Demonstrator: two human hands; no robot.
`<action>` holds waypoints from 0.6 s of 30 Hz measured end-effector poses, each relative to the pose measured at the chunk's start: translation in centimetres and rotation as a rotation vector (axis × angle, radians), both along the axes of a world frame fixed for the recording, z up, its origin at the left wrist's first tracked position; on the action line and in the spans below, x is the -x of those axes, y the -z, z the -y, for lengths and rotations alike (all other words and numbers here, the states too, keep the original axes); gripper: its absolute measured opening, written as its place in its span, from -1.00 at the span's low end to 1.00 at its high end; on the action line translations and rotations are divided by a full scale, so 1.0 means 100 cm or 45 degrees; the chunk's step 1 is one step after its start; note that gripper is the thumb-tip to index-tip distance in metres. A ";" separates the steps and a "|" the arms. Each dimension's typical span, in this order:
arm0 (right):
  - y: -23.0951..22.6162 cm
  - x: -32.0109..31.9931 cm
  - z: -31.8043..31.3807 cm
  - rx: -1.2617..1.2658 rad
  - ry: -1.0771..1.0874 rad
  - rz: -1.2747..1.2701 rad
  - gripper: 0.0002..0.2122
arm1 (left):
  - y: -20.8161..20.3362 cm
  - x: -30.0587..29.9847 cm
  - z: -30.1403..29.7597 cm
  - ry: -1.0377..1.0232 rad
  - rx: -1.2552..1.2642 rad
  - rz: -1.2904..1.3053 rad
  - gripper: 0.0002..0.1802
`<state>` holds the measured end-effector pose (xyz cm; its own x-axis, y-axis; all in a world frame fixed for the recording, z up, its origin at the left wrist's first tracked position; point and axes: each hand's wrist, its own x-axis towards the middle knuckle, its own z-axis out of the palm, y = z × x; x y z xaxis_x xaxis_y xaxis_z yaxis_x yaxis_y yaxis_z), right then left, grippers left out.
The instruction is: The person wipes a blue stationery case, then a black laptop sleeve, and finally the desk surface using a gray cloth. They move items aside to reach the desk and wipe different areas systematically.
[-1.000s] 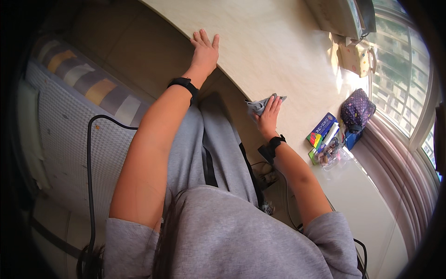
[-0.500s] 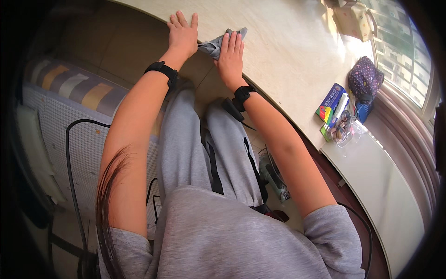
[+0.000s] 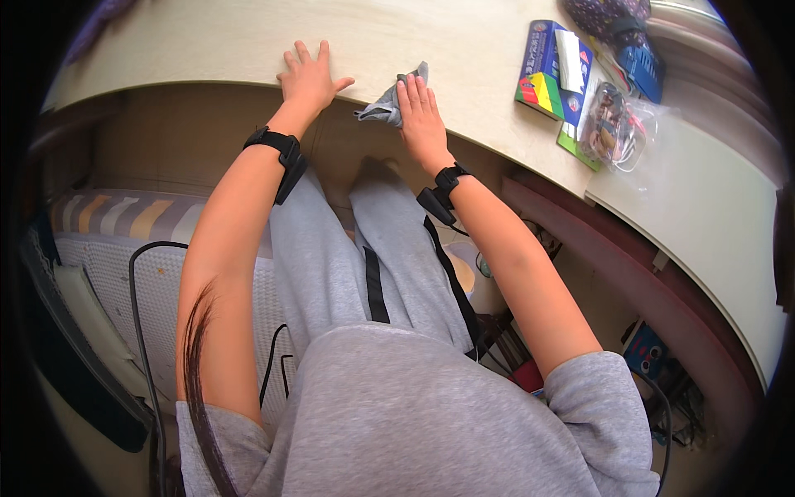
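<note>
My left hand [image 3: 306, 77] lies with fingers spread and thumb out on the near edge of the pale tabletop [image 3: 211, 45], holding nothing. To its right, my right hand [image 3: 421, 116] presses down on a crumpled grey cloth [image 3: 383, 110], its fingers straight and close together. Part of the cloth sticks out past the fingertips, and another part hangs toward the table's edge on the left. The right thumb is hidden. Each wrist wears a black strap with a small black device.
Right of my hands lie a blue box [image 3: 542, 62], a clear bag with cables [image 3: 613, 124] and a dark patterned cloth item [image 3: 609, 16]. A lower white surface [image 3: 687, 182] adjoins the table. A quilted seat [image 3: 166, 290] is at my left; a black cable [image 3: 137, 290] runs beside it.
The view has turned, so the table edge and the box sit differently. Both hands remain at the edge, the right one still on the cloth. My left thumb now points outward.
</note>
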<state>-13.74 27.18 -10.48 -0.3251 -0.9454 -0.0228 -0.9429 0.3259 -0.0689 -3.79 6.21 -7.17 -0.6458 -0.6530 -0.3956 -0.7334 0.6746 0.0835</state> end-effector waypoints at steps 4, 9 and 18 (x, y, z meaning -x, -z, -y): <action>-0.005 0.059 -0.129 -0.035 0.320 0.025 -0.40 | -0.004 0.068 -0.068 0.001 -0.147 0.216 0.18; -0.017 0.116 -0.296 -0.119 0.779 0.164 -0.24 | -0.001 0.104 -0.074 -0.197 -0.281 0.379 0.43; 0.015 0.203 -0.529 1.428 2.884 1.445 -0.55 | 0.013 0.109 -0.066 -0.129 -0.259 0.457 0.50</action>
<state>-34.01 80.08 -11.95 -0.3942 0.5486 -0.7373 0.7474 -0.2755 -0.6046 -14.67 12.77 -8.48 -0.3801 -0.5917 -0.7109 -0.8022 0.5935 -0.0650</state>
